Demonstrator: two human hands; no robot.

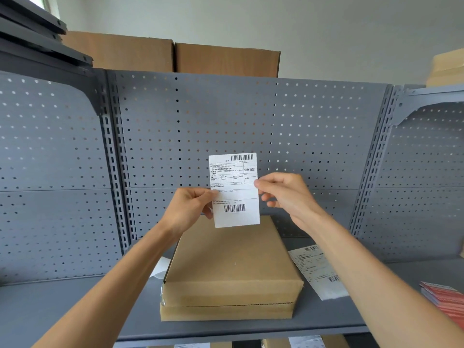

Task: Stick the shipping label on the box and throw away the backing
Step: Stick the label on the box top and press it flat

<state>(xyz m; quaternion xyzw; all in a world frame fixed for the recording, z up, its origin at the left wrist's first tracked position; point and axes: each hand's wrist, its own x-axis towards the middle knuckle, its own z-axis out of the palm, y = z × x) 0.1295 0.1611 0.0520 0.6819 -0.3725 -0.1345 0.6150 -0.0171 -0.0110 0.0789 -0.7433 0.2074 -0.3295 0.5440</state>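
Both hands hold a white rectangular shipping label (234, 189) upright in the air, printed side toward the camera, with barcodes near its top and bottom. The left hand (190, 209) pinches the label's left edge between thumb and curled fingers; the right hand (282, 190) pinches the right edge with thumb and forefinger, the other fingers loosely bent. The label hangs above the far end of a flat brown cardboard box (232, 262), not touching it. The box lies on a smooth grey metal shelf (75, 310) and appears to rest on a second, similar box. Behind stands a grey perforated metal back panel (226, 116). To the right of the box another printed label sheet (319, 270) lies flat on the shelf, and a stack of red-and-white striped envelopes (447, 297) sits at the right edge. A scrap of white paper (159, 268) shows beside the box's left side.
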